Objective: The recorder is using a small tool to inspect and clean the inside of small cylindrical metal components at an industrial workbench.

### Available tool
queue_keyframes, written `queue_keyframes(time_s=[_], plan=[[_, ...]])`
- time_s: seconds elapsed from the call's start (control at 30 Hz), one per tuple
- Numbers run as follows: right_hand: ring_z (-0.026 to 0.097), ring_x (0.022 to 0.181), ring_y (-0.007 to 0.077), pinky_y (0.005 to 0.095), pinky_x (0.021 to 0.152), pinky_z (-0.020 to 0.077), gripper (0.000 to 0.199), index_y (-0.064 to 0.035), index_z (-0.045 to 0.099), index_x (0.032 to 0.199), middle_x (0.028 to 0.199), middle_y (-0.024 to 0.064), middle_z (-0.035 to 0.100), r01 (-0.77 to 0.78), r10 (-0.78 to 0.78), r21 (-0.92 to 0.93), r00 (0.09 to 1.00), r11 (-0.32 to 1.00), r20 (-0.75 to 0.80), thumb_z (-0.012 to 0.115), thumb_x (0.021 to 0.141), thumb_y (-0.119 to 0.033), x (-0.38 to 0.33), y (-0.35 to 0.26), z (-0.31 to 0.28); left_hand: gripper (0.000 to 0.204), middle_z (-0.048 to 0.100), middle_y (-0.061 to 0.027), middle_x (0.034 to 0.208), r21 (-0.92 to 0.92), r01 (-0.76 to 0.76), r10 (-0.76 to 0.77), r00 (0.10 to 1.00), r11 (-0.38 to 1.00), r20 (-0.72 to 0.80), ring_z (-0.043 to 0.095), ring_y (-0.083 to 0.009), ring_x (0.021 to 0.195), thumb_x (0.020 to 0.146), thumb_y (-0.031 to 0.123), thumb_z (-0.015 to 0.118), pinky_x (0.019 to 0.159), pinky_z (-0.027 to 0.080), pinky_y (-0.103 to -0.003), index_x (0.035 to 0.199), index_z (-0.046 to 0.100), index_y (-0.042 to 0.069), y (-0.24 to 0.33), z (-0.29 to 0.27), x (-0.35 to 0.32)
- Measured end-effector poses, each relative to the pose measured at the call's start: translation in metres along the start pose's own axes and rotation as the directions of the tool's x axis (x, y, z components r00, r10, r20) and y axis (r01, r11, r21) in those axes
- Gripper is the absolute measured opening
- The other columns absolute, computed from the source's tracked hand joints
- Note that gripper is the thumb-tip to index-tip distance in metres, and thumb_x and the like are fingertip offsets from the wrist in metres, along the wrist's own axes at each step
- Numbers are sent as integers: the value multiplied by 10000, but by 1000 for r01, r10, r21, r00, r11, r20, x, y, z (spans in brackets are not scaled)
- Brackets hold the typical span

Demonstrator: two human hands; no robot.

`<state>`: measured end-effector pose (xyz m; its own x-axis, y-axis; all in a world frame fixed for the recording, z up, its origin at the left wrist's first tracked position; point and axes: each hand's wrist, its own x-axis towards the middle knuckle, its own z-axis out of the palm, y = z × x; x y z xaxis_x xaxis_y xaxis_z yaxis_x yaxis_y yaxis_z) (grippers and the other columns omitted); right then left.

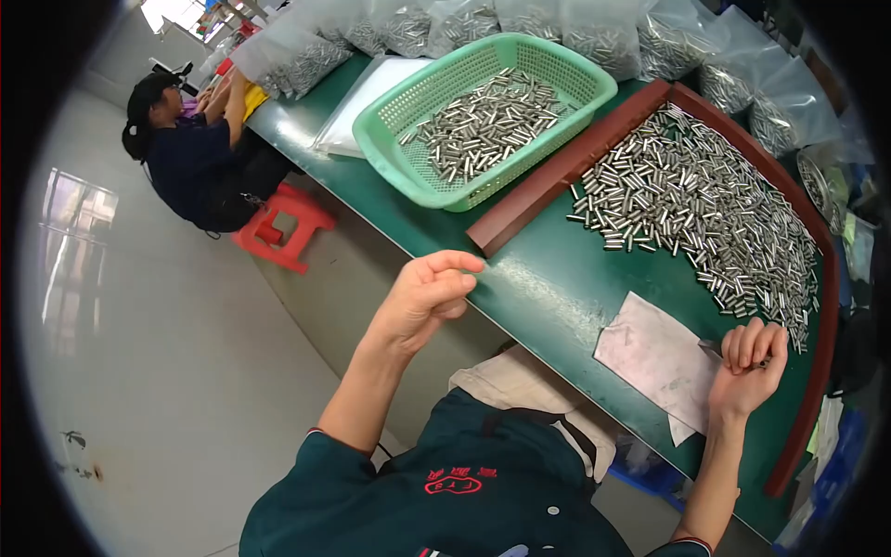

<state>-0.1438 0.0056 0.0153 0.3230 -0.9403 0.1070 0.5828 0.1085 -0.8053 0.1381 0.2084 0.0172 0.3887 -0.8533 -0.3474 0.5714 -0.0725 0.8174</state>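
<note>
Red characters and a red outlined emblem [453,485] are showing on the chest of the person's dark green shirt [371,524], well nearer the person than the green basket [529,160].

The basket, a mesh-walled plastic tub, is standing on the green table [548,288] and holding a loose heap of short silvery metal pins [487,125]. Behind it and on round to its right, clear plastic bags [603,42] are standing in a row, bulging with similar metal pieces. A flat white packet [348,111] is lying at the basket's left, partly hidden by it. Just beside the basket's right wall, a reddish-brown frame [538,206] is running away and curving around a far larger pile of pins [687,190], which is spreading over the table to the basket's right.

The left hand [432,292] is hovering on the near side of the basket, by the table's edge; its grip is narrow, thumb and forefinger curling close together, and I cannot tell whether anything is between them. The right hand [750,357] is curling its fingers to the right of the basket and nearer the person, by the pile's near end and the stained pale cloth [654,357]. Its grip is narrow too; something dark is showing at the fingers, but I cannot tell what it is holding.

Left of the basket, a co-worker [190,167] is sitting on a red stool [288,223].
</note>
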Motion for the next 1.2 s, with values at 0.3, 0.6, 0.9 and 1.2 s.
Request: queue_keyframes(time_s=[0.3, 0.6, 0.9, 1.2], plan=[[186, 397, 84, 241, 410, 187, 379, -110, 287, 571, 467, -5, 271, -29, 28, -2, 1000, 1000, -5, 300, 913, -272, 1, 5, 7, 227, 486, -117, 507, 769, -597, 481, 756, 229, 444, 513, -179, 443, 704, -9, 552, 422, 377, -323, 911, 624, 49, -19, 56, 39], [189, 406, 83, 239, 410, 192, 371, -104, 283, 572, 474, 0, 274, -30, 30, -34, 1000, 999, 2, 307, 907, -262, 1, 2, 1, 360, 464, -101, 478, 666, -649, 144, 668, -368, 730, 488, -260, 446, 645, 16, 516, 423, 362, -378, 985, 606, 92, -45, 107, 92], [191, 418, 86, 241, 421, 191, 370, -104, 284, 574, 480, -3, 267, -58, 58, -21, 998, 998, 8, 305, 909, -259, 0, 0, 6, 367, 422, -68, 453, 647, -584, 147, 676, -490, 722, 449, -242, 418, 614, 7, 545, 418, 350, -353, 967, 600, 92, -24, 66, 53], [179, 412, 71, 222, 405, 178, 367, -114, 287, 573, 500, -11, 258, -49, 47, 61, 998, 997, 41, 298, 926, -212, 0, 9, 14, 211, 398, -40, 432, 983, 151, 547, 817, 100, -181, 378, -100, 400, 688, -12, 514, 435, 324, -258, 861, 633, 13, 10, -55, -71]])
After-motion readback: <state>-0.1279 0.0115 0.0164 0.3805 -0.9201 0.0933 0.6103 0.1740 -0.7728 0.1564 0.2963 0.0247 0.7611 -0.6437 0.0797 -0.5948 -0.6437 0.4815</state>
